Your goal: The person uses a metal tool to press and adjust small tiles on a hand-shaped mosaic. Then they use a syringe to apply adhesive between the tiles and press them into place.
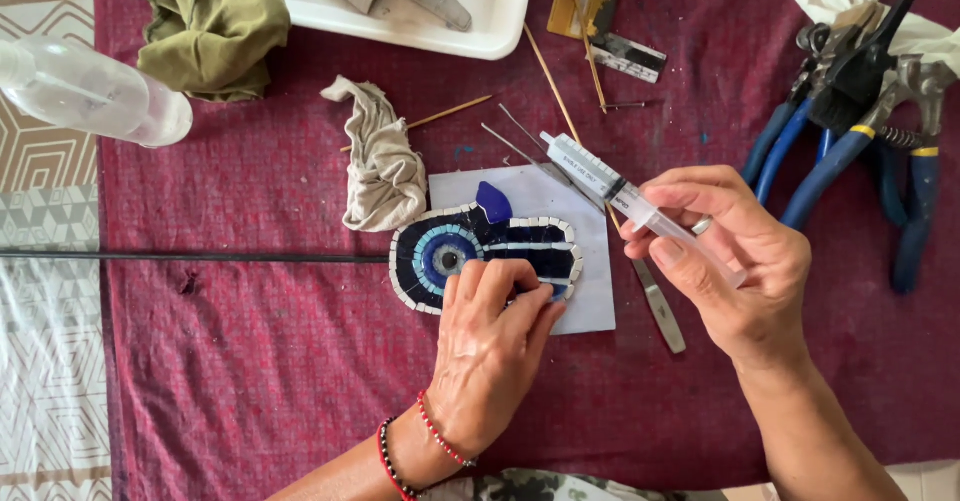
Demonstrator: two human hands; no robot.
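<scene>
Right hand [735,261] is gripping clear plastic syringe [625,196], long axis pointing up-left, while left hand [495,346] is pressing fingertips on blue-and-white eye-shaped mosaic piece [450,251], lower-left of syringe.

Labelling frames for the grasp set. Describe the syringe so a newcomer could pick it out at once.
Start at the dark red cloth covering the table, then find the blue-and-white mosaic piece on its white sheet near the middle. Just right of it, the right hand holds the syringe slanted, tip pointing up-left. It is the only clear plastic tube there; the thin sticks and metal tool nearby are opaque.
</scene>
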